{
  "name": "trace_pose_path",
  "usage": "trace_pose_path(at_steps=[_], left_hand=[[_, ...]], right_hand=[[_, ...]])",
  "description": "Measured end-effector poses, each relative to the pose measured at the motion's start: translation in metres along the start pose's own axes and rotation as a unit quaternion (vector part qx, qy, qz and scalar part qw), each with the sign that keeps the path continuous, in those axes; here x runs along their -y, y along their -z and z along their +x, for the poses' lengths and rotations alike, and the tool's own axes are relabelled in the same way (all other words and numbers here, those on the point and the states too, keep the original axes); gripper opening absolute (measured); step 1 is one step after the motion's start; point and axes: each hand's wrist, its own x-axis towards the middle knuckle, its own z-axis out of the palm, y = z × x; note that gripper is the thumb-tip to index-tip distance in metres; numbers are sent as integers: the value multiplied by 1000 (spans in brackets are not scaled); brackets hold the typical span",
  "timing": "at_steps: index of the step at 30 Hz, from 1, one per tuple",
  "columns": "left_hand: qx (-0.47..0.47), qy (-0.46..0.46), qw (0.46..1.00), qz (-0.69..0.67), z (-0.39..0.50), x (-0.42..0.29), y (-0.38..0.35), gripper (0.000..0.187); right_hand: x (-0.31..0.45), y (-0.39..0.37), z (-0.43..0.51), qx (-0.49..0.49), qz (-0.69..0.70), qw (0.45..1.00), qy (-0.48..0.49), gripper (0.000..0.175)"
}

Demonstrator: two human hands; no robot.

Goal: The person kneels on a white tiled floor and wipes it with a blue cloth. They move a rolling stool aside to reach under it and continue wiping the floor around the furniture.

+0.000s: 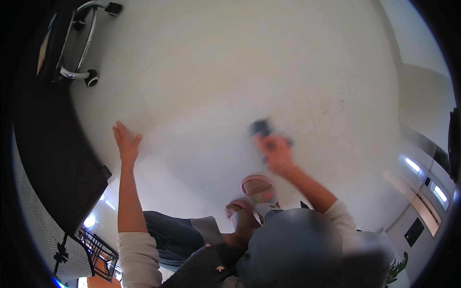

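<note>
My right hand (278, 154) is closed around a small dark object (260, 127) a little in front of my feet. Motion blurs both, so I cannot tell exactly what the object is or whether it touches the pale floor (219, 75). Off to the left, my left hand (126, 145) has its fingers apart and nothing in it. It is low over the floor, near the dark furniture; contact cannot be made out. Below my right hand are my feet in pink open-toed slippers (256, 177).
An office chair's chrome base with black casters (92, 78) stands at upper left. Dark furniture (54, 144) runs along the left, with a black wire basket (99, 253) below it. Small brown bits (342, 103) lie on the floor at right. A green plant (397, 268) shows at lower right.
</note>
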Motion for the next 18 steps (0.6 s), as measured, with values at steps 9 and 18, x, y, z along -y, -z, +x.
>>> trace_pose_path(at_steps=[9, 18], left_hand=[[61, 31, 997, -24, 6, -6, 9, 93], [61, 61, 996, -14, 10, -27, 2, 95]], right_hand=[[-44, -2, -12, -103, -53, 993, 16, 61], [-203, 133, 34, -345, 190, 846, -360, 24]])
